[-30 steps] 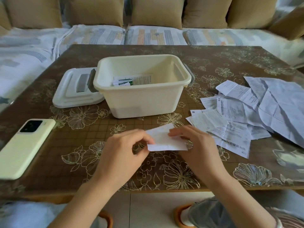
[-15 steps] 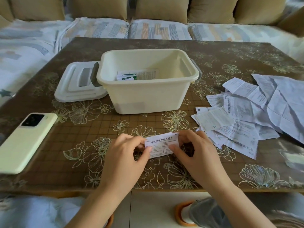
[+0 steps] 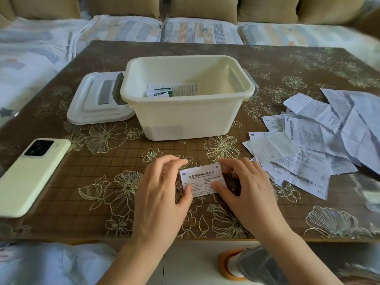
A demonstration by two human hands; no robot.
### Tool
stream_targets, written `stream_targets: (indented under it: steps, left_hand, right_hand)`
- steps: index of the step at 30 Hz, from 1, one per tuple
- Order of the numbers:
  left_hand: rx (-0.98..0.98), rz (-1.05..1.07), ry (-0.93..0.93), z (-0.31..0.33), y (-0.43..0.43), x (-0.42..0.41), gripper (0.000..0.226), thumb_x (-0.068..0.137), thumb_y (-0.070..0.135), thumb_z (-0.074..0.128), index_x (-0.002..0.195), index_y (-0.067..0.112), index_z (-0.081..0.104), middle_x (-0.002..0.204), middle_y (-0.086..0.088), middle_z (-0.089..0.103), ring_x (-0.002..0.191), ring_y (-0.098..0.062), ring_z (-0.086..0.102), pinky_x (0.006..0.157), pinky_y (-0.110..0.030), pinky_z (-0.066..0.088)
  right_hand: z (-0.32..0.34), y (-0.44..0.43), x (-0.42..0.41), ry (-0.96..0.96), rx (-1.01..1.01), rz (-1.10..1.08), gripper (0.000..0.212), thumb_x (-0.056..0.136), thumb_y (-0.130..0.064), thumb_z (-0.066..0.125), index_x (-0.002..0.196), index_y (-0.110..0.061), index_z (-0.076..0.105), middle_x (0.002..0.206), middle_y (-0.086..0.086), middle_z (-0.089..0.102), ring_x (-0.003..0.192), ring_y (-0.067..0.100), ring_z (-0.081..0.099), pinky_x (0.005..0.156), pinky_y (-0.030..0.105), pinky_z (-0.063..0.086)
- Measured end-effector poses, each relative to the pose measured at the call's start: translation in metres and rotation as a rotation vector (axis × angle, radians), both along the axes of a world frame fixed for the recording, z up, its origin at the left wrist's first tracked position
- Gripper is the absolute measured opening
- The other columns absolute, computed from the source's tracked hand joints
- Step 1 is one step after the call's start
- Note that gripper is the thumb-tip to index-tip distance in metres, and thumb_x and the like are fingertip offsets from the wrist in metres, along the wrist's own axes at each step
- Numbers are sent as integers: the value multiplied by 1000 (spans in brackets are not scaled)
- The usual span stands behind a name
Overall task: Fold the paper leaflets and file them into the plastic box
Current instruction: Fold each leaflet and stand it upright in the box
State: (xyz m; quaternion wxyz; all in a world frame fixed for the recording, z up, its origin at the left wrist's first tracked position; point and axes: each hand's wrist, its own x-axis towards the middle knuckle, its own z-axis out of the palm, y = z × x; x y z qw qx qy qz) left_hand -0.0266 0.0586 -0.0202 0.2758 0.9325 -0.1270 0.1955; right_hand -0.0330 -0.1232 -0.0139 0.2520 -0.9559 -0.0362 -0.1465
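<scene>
Two hands, one folded leaflet (image 3: pixel 202 179).
I log left hand (image 3: pixel 162 192) and right hand (image 3: pixel 246 192) pinching its short ends, long axis hand to hand; open plastic box (image 3: pixel 185 124) lies straight beyond, nearer the left hand.

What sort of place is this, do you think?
Probably a home living room: a sofa with tan cushions stands behind the floral-covered table, where a phone lies near a plastic box and loose leaflets.
</scene>
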Motion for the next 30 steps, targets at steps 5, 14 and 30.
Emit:
stream_targets:
  steps: [5,14,30]
  left_hand:
    - [91,-81,-47,-4,0,3,25,78,17,72,103,20,71,103,6,60,96,-14,53,80,-31,48]
    - [57,-119,-8,-7,3,5,26,87,42,55,101,27,71,100,14,60,96,-12,52,82,-29,40]
    - [-219,-60,-41,-10,5,5,52,84,46,66,124,13,59,122,3,57,109,-12,56,92,-29,49]
  right_hand:
    - [8,5,4,96,-23,-31,58,80,-43,70,133,-26,51,104,-14,55,98,11,48,87,28,41]
    - [27,23,17,365,-100,-191,63,70,-65,70,112,-25,46,108,-9,61,105,15,57,90,38,46]
    - [27,16,10,-102,235,-114,12,84,-23,71,77,-22,61,76,-11,61,62,5,48,55,18,39]
